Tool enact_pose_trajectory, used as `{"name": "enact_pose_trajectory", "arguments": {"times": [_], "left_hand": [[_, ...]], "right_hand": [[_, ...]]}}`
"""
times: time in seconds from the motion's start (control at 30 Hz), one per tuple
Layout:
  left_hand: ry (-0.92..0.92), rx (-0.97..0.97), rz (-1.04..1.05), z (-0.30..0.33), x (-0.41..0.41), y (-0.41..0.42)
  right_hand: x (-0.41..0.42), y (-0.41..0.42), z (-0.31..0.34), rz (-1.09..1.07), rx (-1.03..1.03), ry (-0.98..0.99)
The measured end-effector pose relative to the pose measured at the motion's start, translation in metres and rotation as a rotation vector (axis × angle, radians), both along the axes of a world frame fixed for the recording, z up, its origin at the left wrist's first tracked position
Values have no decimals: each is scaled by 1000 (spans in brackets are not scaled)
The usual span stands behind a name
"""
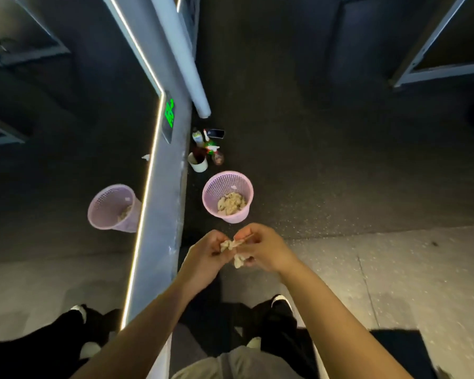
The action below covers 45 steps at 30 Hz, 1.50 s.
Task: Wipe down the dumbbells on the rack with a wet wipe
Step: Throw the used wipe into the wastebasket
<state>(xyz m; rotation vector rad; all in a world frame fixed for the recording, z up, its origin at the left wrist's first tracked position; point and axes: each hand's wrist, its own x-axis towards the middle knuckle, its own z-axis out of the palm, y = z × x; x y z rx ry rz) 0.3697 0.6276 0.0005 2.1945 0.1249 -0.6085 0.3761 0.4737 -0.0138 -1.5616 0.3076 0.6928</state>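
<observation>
Both hands meet in front of the person's body, above the floor. The left hand (pixel 207 251) and the right hand (pixel 262 248) each pinch a crumpled wet wipe (pixel 235 251) with curled fingers, the wipe stretched between them. Just beyond stands a pink basket (pixel 228 177) holding used wipes (pixel 231 203), beside a mirror (pixel 66 132). No dumbbells or rack are in view. Farther along the wall stand a white cup (pixel 198 162), 1 phone (pixel 216 133) and some bottles (pixel 208 144).
</observation>
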Motion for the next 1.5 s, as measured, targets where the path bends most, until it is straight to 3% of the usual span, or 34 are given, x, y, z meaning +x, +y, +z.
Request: {"name": "enact_pose_trajectory", "arguments": {"times": [0.17,0.3,0.5,0.63,0.9,1.27,1.5], "left_hand": [[134,-130,-117,-14,55,-44],[184,-210,-4,-29,81,-44],[222,-34,195,-60,162,2],[243,67,75,-76,234,30],[399,83,197,-120,353,84],[607,-53,493,-238,362,86],[767,-118,609,-349,355,91]], "right_hand": [[33,-52,-15,-110,-184,21],[70,-66,-25,-129,-244,77],[170,-43,-46,-75,-341,178],[242,-15,-53,-41,-394,190],[346,-2,-84,8,-401,252],[412,4,-239,98,-431,462],[428,37,-370,233,-422,402]]}}
